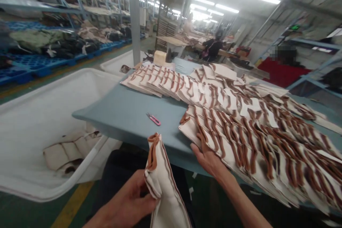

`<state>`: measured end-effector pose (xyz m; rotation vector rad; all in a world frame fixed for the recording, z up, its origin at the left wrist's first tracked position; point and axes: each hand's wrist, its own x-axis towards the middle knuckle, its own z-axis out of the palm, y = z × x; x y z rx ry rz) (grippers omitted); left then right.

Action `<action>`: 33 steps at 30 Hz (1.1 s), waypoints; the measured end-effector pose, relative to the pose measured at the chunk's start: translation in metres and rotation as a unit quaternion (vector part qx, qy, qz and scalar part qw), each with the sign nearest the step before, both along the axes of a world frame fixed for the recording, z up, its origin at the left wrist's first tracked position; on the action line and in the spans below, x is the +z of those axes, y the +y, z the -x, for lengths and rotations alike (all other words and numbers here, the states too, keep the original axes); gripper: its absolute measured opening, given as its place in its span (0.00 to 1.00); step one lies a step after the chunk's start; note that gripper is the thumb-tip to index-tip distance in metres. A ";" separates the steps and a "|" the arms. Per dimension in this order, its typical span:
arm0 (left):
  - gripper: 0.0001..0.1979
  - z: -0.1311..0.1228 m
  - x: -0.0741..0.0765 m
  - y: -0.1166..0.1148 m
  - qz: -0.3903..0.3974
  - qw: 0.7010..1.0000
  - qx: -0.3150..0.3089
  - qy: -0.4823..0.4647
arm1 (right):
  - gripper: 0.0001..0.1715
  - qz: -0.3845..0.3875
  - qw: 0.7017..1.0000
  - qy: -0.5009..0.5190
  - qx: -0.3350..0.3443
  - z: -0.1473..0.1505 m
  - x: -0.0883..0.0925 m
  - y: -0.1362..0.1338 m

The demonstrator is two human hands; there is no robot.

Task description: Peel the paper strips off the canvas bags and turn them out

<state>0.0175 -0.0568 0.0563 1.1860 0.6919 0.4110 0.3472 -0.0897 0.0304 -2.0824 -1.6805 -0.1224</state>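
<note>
My left hand (128, 199) is closed on a cream fabric piece with brown trim (167, 181), pinched at its side and held upright in front of my lap. Its lower end runs out of view. At the table's near edge, my right hand (210, 158) touches the front of a row of overlapping cream-and-brown fabric pieces (240, 142). Its thumb is stretched away from the other fingers, which are partly hidden against the fabric. Pink-handled thread snips (154, 119) lie on the blue-grey table (117, 107), beyond the piece in my left hand.
More rows of similar pieces (165, 80) cover the table's far and right parts. To the left stands a white bin (88, 78) holding some fabric pieces (66, 151). A post (135, 17) rises behind it. Farther back, a person in dark clothing (212, 48) and a red-clad person (283, 69) appear.
</note>
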 end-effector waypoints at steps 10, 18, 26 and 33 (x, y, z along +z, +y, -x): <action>0.12 -0.047 0.019 0.002 -0.211 0.972 -0.093 -0.037 | 0.16 -0.186 0.971 0.132 0.076 0.137 0.053 -0.067; 0.06 -0.023 0.031 0.011 -0.531 0.846 -0.004 -0.058 | 0.13 -0.096 0.966 0.179 0.162 0.081 0.093 -0.096; 0.17 -0.029 0.014 0.018 -0.548 0.833 0.064 -0.030 | 0.12 -0.016 0.959 0.089 0.267 0.060 0.115 -0.110; 0.23 -0.025 0.013 0.015 -0.507 0.857 0.092 -0.014 | 0.16 -0.082 0.956 0.084 0.270 0.078 0.119 -0.089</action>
